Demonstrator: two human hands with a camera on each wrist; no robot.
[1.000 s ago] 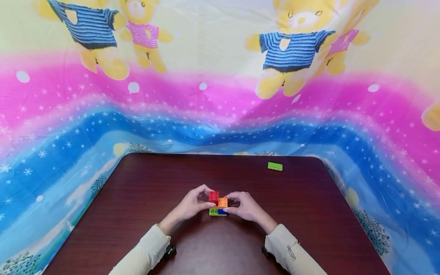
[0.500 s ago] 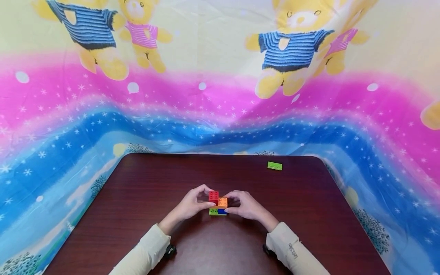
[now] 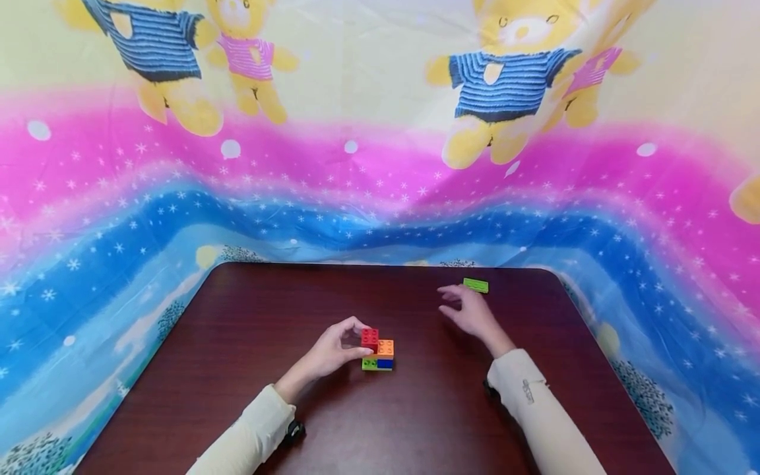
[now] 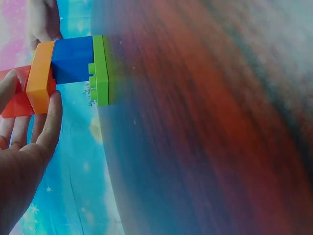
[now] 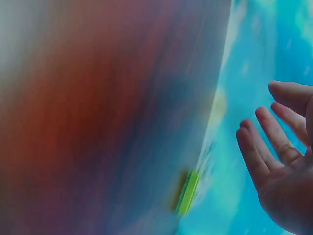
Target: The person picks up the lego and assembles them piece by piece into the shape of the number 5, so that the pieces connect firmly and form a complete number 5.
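Near the middle of the table stands a stack of toy building bricks. Its green base plate (image 3: pixel 369 363) carries a blue brick (image 4: pixel 73 59), an orange brick (image 4: pixel 39 81) lies above that, and a red brick (image 3: pixel 370 336) tops it on the left. With thumb and fingers, my left hand (image 3: pixel 331 348) holds the stack's upper part around the red brick, one finger touching the orange one. Farther back to the right, my right hand (image 3: pixel 473 315) is in the air with its fingers spread and nothing in them. Just beyond it lies a loose green piece (image 3: pixel 477 285).
The dark wooden table (image 3: pixel 285 297) has rounded far corners. Behind it and at both sides hangs a printed cloth (image 3: pixel 356 185) with bears and snowflakes. The loose green piece is close to the far edge.
My right hand has let go of the stack and moved away, back and to the right, close to the loose green piece. The left hand and the stack have stayed put.
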